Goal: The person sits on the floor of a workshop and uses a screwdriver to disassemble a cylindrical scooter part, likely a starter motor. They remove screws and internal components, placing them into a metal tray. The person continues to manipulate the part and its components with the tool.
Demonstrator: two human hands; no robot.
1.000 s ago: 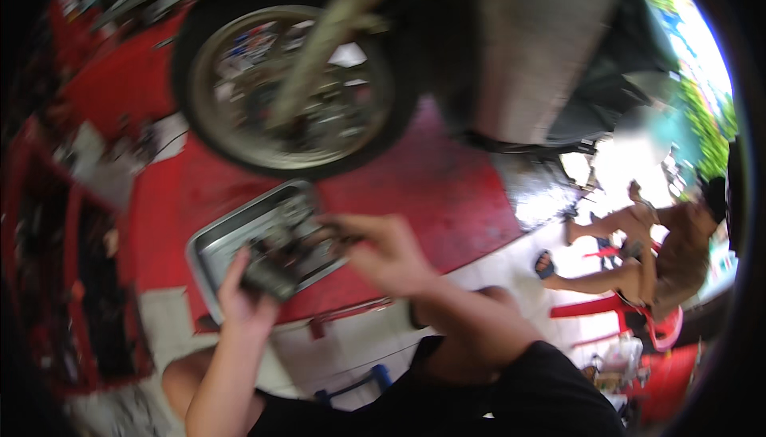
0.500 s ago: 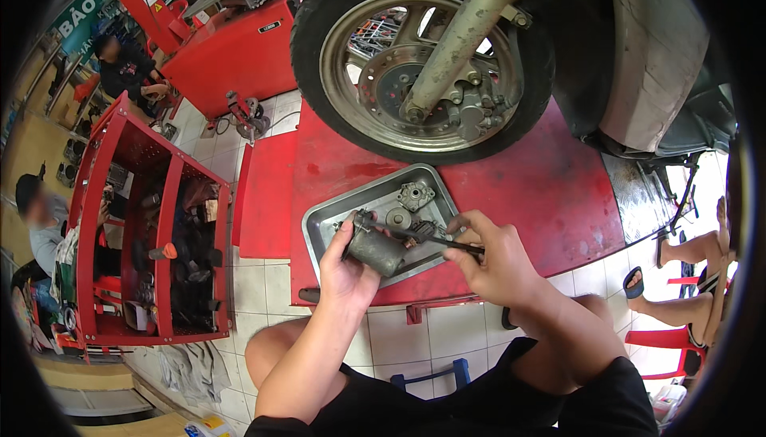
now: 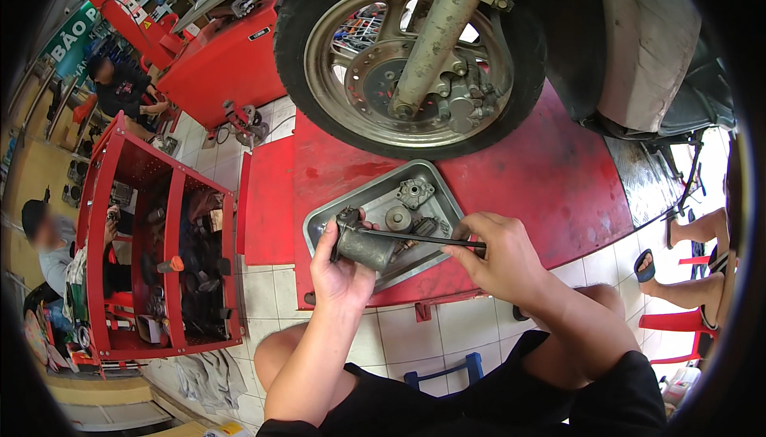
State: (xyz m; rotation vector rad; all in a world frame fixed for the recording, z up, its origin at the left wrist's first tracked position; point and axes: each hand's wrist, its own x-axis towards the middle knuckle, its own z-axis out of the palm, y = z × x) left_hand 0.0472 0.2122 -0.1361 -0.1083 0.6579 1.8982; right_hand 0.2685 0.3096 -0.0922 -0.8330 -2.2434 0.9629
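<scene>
My left hand (image 3: 335, 269) is closed round a dirty grey cylindrical metal part (image 3: 365, 252), tilted above the near left of a steel tray (image 3: 437, 177). My right hand (image 3: 499, 252) grips a long dark rod-like tool (image 3: 419, 238), whose far end meets the top end of the cylinder; I cannot make out its tip. In the tray lie a flanged metal housing (image 3: 415, 192), a round metal piece (image 3: 398, 217) and other small parts partly hidden under the tool. The tray rests on a red platform (image 3: 542, 197).
A scooter's front wheel (image 3: 359, 138) stands behind the tray. A red tool cart (image 3: 183, 261) is at left, with two people (image 3: 116, 90) (image 3: 52, 253) beyond. A person's legs (image 3: 678, 285) and a red stool (image 3: 670, 325) are at right. A blue stool (image 3: 443, 369) shows below me.
A second ago my right hand was nearer the tray's middle; it has moved back rightward along the tool. The cylinder stays in my left hand. The head view has swung and now shows sharply.
</scene>
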